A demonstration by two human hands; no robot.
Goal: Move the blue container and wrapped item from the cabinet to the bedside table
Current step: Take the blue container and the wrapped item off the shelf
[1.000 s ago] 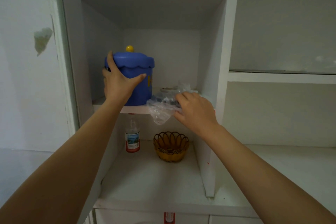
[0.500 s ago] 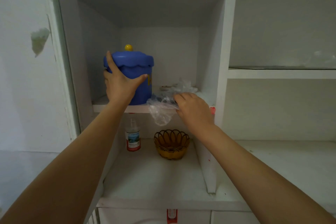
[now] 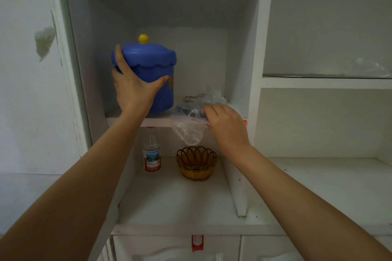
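1. The blue container (image 3: pixel 154 78) stands upright on the upper shelf (image 3: pixel 131 121) of the white cabinet (image 3: pixel 257 48), toward the left of its compartment; a yellow knob (image 3: pixel 143 38) tops its scalloped lid.
2. The left hand (image 3: pixel 135 89) wraps the container's near side; its thumb lies across the front below the lid rim; its fingers reach up the left edge.
3. The wrapped item (image 3: pixel 192 112) lies just right of the container on the same shelf; its clear plastic hangs over the shelf's front edge.
4. The right hand (image 3: pixel 224 123) pinches that plastic; the fingertips are closed on the wrap.
5. Below, a bottle (image 3: pixel 151 154) and a woven basket (image 3: pixel 196 163) sit side by side on the lower shelf.
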